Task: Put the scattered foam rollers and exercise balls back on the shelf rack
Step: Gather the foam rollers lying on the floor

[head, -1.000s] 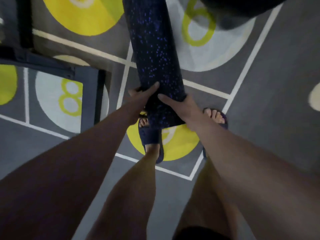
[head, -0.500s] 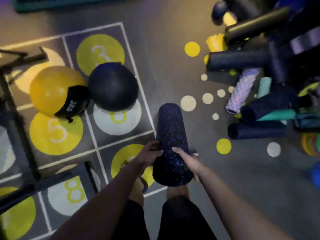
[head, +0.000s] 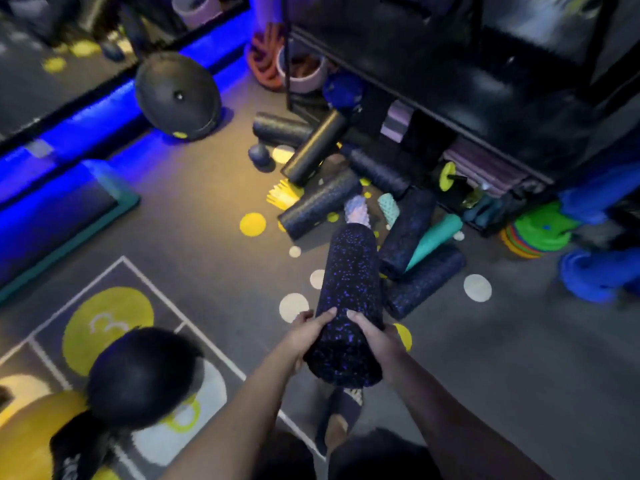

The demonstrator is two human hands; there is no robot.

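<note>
A black foam roller with purple speckles is held out in front of me, its far end pointing at the rack. My left hand grips its near left side and my right hand grips its near right side. Several more foam rollers lie piled on the floor before the black shelf rack. A dark exercise ball and a yellow ball sit at lower left. Another dark ball rests near the blue-lit wall.
A hopscotch floor mat lies at lower left. A teal-edged mat is at the left. Green discs and blue items crowd the right of the rack. My foot stands below the roller.
The view has lifted from the floor toward the rack. The roller, held in both hands, now points at the pile of rollers, which is closer than before.
</note>
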